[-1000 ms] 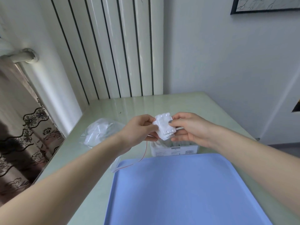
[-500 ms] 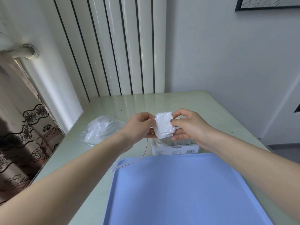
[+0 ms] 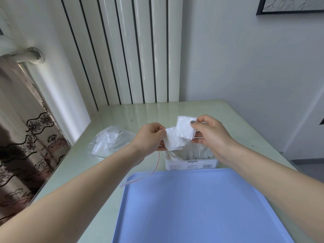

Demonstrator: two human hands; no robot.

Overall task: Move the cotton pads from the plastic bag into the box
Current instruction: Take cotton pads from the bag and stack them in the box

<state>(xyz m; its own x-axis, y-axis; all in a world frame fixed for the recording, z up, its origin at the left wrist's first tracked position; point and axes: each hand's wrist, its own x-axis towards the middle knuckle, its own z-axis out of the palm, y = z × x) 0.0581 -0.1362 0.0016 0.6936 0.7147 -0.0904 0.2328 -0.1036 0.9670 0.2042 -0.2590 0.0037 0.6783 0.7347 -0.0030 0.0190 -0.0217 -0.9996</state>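
Observation:
My right hand (image 3: 210, 134) pinches a small stack of white square cotton pads (image 3: 185, 128), held up above the box. My left hand (image 3: 149, 137) pinches another bunch of cotton pads (image 3: 172, 142) just below and left of it. Under both hands stands the clear box (image 3: 191, 164) with a barcode label, holding several pads on edge. A clear plastic bag (image 3: 109, 140) with more white pads lies on the table to the left. A thin red zip strip (image 3: 154, 170) curves down from my left hand.
A blue tray (image 3: 201, 207) lies on the pale green table (image 3: 236, 130) just in front of the box. A white radiator stands behind the table, and a patterned curtain hangs at the left edge.
The single stack held between both hands has been split. My right hand has lifted its part up and to the right; my left hand keeps the rest lower.

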